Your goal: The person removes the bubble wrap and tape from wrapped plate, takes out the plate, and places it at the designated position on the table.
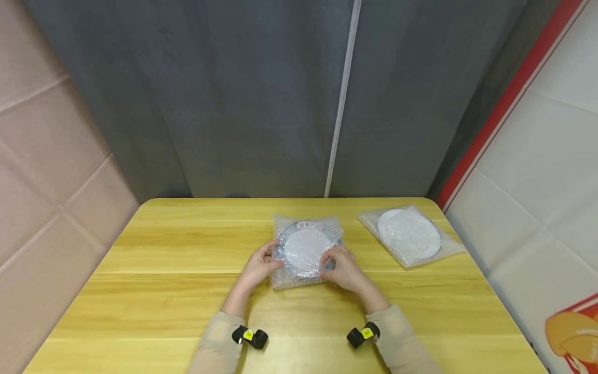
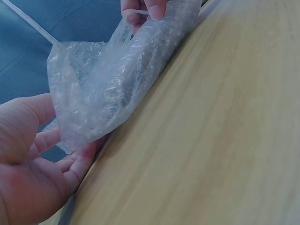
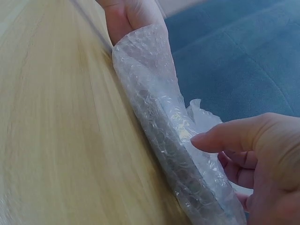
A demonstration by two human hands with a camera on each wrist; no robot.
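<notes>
A clear bubble-wrap package (image 1: 306, 249) lies near the middle of the wooden table. Inside shows a round white disc with a blue-grey patterned border and reddish print at top and bottom. At the package's left edge my left hand (image 1: 259, 265) holds it, thumb on the near side and fingers reaching beneath the wrap (image 2: 98, 93). My right hand (image 1: 343, 267) is at the lower right part, fingers curled, pinching the film between thumb and fingers. From the right wrist view, the thumb (image 3: 211, 139) lies against the upper face of the wrap.
A second bubble-wrapped package (image 1: 410, 235) with a round white disc lies at the table's back right. A dark grey curtain (image 1: 252, 104) hangs behind the table (image 1: 177, 306). Light panels stand on both sides. Each sleeve carries a black wrist device (image 1: 252, 336).
</notes>
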